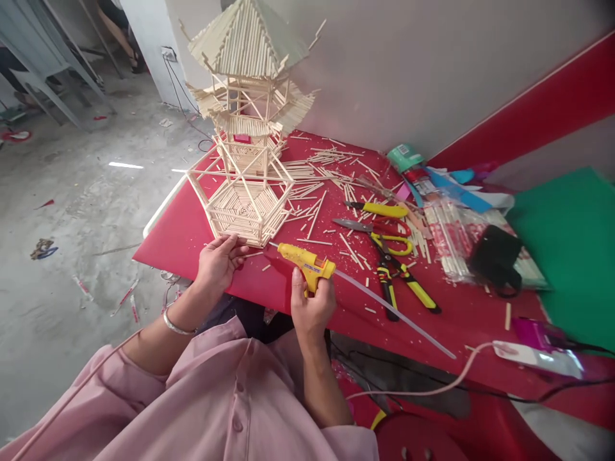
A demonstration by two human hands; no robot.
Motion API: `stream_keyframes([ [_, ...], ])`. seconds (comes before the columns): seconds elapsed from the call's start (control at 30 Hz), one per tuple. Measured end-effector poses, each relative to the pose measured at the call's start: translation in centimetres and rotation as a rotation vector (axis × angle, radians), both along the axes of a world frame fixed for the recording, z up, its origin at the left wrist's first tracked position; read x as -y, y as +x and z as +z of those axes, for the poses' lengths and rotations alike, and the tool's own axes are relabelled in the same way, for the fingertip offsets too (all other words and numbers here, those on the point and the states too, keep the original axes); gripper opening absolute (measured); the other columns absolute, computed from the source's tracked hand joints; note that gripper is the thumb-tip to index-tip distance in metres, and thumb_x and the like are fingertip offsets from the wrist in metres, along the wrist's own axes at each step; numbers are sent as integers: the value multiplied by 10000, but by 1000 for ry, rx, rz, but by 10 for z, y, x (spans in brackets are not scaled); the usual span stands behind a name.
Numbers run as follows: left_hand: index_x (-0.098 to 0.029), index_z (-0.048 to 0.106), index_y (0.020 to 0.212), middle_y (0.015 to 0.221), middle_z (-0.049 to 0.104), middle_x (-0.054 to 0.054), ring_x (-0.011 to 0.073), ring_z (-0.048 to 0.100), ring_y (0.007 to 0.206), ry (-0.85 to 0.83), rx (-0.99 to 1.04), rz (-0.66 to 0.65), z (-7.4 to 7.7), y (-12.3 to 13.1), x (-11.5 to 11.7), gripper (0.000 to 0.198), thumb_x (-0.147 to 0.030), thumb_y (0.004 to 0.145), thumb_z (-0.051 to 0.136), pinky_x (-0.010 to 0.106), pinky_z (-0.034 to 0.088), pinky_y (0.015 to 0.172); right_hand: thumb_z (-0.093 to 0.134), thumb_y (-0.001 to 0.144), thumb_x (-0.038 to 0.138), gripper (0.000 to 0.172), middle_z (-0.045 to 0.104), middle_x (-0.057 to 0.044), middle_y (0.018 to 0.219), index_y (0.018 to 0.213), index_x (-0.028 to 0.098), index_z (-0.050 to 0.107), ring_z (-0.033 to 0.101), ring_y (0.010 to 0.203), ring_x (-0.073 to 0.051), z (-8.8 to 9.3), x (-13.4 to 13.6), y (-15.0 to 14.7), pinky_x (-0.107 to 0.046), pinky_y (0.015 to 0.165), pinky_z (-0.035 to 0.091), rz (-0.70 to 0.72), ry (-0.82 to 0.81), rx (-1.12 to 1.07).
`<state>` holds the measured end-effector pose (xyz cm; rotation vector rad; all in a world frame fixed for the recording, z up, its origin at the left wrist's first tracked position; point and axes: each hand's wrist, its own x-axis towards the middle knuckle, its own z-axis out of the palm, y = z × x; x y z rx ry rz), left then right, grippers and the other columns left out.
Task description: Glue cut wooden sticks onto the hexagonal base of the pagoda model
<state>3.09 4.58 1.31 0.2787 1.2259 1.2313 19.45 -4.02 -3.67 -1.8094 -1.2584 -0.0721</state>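
Note:
My right hand is wrapped round the grip of a yellow hot glue gun. A long translucent glue stick sticks out of its back end. The gun's nozzle points left at the near lower edge of a six-sided wooden stick frame. At that same near edge, my left hand has its fingers closed on the frame, with the fingertips partly hidden. Directly behind the frame rises a pagoda model of sticks, with tiered roofs.
Loose sticks litter the red table. To the right lie black-and-yellow pliers, scissors, a yellow-handled cutter and packs of sticks. A white power strip rests at the right. A grey wall stands behind.

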Motion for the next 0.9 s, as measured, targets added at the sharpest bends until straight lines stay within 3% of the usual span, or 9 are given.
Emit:
stream_keyframes([
  [0.17, -103, 627, 709, 677, 680, 47, 80, 630, 495, -5, -56, 25, 3, 4, 1, 166, -104, 875, 627, 146, 433, 409, 550, 923, 533, 359, 570, -15, 680, 839, 184, 569, 558, 592, -149, 3, 1, 0, -265, 587, 456, 0, -7, -90],
  [0.43, -105, 646, 724, 685, 686, 59, 90, 640, 526, 18, -99, 57, -4, 3, -2, 181, -92, 894, 585, 145, 438, 407, 529, 941, 492, 323, 636, -47, 756, 889, 178, 584, 588, 633, -148, 6, 3, 5, -246, 578, 438, 55, -40, -235],
  [0.9, -93, 649, 721, 670, 676, 49, 81, 639, 512, 23, -150, 84, -6, 5, -1, 213, -92, 913, 559, 135, 449, 409, 537, 936, 498, 321, 588, -13, 704, 867, 185, 564, 563, 596, -130, 4, 4, 5, -235, 580, 445, 92, -32, -199],
])
